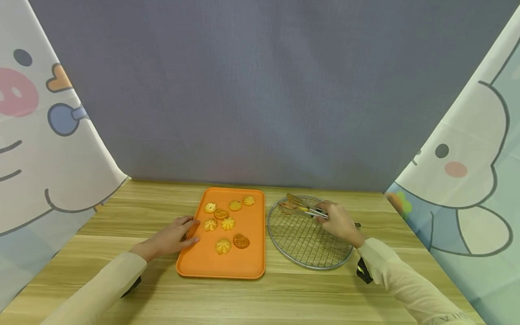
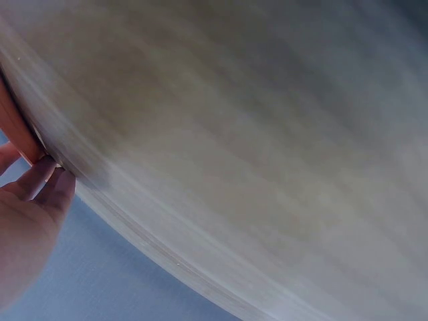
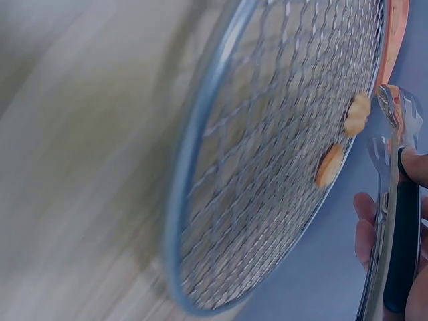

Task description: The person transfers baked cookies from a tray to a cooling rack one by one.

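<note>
An orange tray [image 1: 248,266] lies on the table with several cookies [image 1: 223,246] scattered on it. My left hand [image 1: 172,237] holds the tray's left rim; in the left wrist view its fingers [image 2: 50,187] pinch the orange edge. To the right is a round wire rack [image 1: 314,246]. My right hand [image 1: 336,221] grips metal tongs [image 3: 394,174] with dark handle grips above the rack, the tong arms spread apart. Two cookies [image 3: 330,166] rest on the rack near its rim in the right wrist view, close to the tong tips; nothing shows between those tips.
Both stand on a wood-grain table [image 1: 292,298]. A grey cloth wall [image 1: 260,99] rises behind the table. Printed cartoon cloths [image 1: 459,180] stand at both sides. The rack has a small dark handle [image 1: 357,225] on its right.
</note>
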Demonstrator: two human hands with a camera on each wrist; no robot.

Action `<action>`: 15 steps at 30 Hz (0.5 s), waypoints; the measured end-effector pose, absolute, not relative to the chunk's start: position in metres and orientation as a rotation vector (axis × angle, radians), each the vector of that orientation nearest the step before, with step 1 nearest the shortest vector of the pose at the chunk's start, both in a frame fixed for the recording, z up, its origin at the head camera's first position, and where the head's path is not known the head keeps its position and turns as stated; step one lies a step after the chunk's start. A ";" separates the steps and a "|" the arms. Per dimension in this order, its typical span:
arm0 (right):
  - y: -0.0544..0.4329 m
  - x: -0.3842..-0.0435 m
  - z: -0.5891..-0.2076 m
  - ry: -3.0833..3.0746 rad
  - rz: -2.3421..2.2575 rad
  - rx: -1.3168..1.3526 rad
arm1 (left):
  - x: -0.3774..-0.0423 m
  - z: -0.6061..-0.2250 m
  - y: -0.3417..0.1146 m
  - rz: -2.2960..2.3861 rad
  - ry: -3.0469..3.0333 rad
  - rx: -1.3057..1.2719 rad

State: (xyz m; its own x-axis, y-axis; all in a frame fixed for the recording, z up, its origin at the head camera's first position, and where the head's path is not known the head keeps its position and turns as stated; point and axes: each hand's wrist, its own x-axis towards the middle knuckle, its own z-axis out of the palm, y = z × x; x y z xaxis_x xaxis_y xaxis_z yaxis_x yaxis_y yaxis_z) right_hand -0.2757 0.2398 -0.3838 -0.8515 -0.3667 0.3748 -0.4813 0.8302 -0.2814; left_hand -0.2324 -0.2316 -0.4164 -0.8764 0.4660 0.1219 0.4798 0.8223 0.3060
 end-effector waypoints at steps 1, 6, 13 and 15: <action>0.237 -0.276 -0.384 -2.702 0.538 0.658 | -0.232 -0.416 -0.232 -0.514 -2.958 -0.769; 0.221 -0.277 -0.382 -2.699 0.505 0.698 | -0.233 -0.417 -0.232 -0.513 -2.959 -0.769; 0.201 -0.279 -0.380 -2.693 0.460 0.720 | -0.235 -0.420 -0.233 -0.498 -2.959 -0.772; 0.195 -0.281 -0.380 -2.684 0.453 0.727 | -0.235 -0.420 -0.233 -0.500 -2.958 -0.773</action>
State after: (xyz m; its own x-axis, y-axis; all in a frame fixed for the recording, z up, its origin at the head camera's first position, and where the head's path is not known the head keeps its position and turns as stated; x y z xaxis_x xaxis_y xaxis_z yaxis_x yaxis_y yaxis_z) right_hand -0.2807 0.1953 -0.3802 -0.8182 -0.4274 0.3844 -0.5300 0.8200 -0.2163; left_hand -0.2352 -0.2333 -0.4199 -0.8745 0.4695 0.1220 0.4835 0.8235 0.2969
